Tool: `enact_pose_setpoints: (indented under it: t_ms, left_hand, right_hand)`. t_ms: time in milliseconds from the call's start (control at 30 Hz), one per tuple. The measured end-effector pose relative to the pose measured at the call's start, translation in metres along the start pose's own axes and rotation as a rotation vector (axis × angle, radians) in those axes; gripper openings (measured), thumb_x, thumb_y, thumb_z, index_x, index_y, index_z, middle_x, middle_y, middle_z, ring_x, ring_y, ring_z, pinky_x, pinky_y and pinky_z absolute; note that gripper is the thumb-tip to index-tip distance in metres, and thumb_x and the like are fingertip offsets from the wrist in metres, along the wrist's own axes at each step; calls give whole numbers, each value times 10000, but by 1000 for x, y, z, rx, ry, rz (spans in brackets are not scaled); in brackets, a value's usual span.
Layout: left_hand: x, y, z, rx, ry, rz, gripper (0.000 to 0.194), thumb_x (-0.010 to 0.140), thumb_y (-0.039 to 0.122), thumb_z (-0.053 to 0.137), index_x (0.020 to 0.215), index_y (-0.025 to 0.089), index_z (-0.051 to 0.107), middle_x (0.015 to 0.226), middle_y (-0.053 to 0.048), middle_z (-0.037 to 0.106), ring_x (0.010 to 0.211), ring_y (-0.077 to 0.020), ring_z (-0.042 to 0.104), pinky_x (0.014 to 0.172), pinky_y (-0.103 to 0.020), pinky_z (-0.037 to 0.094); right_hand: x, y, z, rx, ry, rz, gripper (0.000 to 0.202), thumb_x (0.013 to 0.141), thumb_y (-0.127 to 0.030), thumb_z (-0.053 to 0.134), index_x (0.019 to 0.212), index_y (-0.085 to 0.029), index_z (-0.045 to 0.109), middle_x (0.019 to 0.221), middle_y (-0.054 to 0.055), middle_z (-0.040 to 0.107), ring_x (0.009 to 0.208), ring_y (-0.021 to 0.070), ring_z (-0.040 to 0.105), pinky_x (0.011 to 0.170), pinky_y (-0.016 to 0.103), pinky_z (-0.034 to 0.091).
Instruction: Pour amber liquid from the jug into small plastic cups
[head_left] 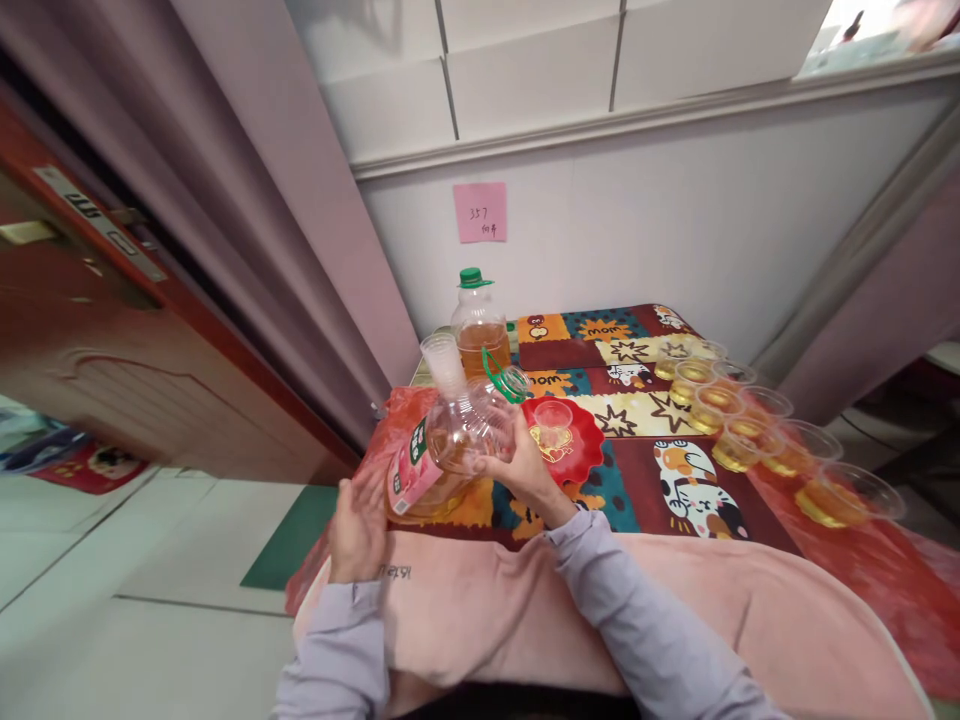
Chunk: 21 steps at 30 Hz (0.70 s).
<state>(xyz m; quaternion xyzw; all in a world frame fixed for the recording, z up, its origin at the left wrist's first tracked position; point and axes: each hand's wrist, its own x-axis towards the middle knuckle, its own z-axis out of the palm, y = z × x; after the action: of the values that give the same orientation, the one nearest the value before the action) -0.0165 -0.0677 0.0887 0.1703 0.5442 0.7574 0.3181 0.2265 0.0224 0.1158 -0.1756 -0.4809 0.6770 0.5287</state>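
A large clear plastic bottle [450, 455] with a pink label and amber liquid leans over to the right, its uncapped mouth with a green ring and handle pointing toward a red scalloped plate [589, 462]. My right hand [521, 468] is wrapped round the bottle's upper part. By the bottle's base is my left hand [355, 530], its fingers stretched out and slightly blurred; whether it touches the base I cannot tell. On the plate stands a clear plastic cup [553, 422]. Behind the tilted bottle are a stack of clear cups [444, 362] and a second bottle [480, 335] with a green cap.
Several clear cups of yellowish liquid [715, 408] line the table's right side. A patterned mat [630, 490] and red plastic sheeting [877, 590] cover the table. A pink cloth [480, 610] lies along the near edge. The wall with a pink note [480, 212] rises behind; a wooden door [150, 350] is at left.
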Motion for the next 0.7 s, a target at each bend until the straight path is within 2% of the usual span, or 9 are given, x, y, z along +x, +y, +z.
enact_pose_setpoints:
  t_ms: [100, 233, 333, 433, 533, 700]
  left_hand:
    - [1, -23, 0, -56, -76, -96, 245, 944, 373, 692, 1041, 170, 789, 1180, -143, 823, 1338, -319, 699, 1193, -491, 535]
    - [-1, -36, 11, -112, -151, -110, 283, 888, 374, 784, 1095, 182, 809, 1207, -114, 828, 1347, -317, 693, 1171, -455, 559]
    - [-2, -40, 14, -127, -175, -101, 348, 861, 391, 832, 1125, 164, 816, 1205, -113, 831, 1334, -329, 701, 1172, -457, 559]
    - [-3, -41, 14, -126, -188, -94, 405, 838, 409, 865, 1165, 175, 816, 1226, -101, 829, 1336, -330, 701, 1187, -481, 548]
    - [-5, -39, 14, -141, -229, -95, 479, 863, 450, 858, 1263, 192, 797, 1346, -108, 790, 1393, -324, 662, 1226, -489, 511]
    - [-11, -31, 17, -196, -260, -79, 542, 910, 482, 821, 1392, 247, 745, 1538, -84, 681, 1502, -312, 562, 1272, -451, 458]
  right_hand:
    - [1, 4, -5, -12, 22, -19, 1113, 637, -521, 1024, 1548, -315, 420, 1621, 158, 501, 1490, 349, 561, 1259, 569, 437]
    - [2, 8, -12, 4, 50, 1, 1237, 582, -575, 1034, 1591, -325, 365, 1607, 167, 509, 1470, 354, 578, 1199, 548, 503]
    - [1, 8, -14, 29, 39, 60, 1314, 550, -527, 1060, 1614, -342, 313, 1549, 162, 567, 1308, 339, 704, 1082, 522, 595]
    - [-1, 6, -13, 58, 50, 87, 1276, 580, -458, 1061, 1613, -362, 318, 1405, 110, 678, 1180, 290, 767, 997, 457, 639]
    - [-4, 5, -10, 83, 56, 67, 1206, 625, -420, 1043, 1607, -360, 345, 1313, 78, 734, 1173, 274, 772, 990, 430, 641]
    - [-8, 10, -6, 146, 101, 65, 1201, 658, -387, 1021, 1634, -358, 320, 1346, 83, 731, 1191, 271, 761, 1024, 451, 630]
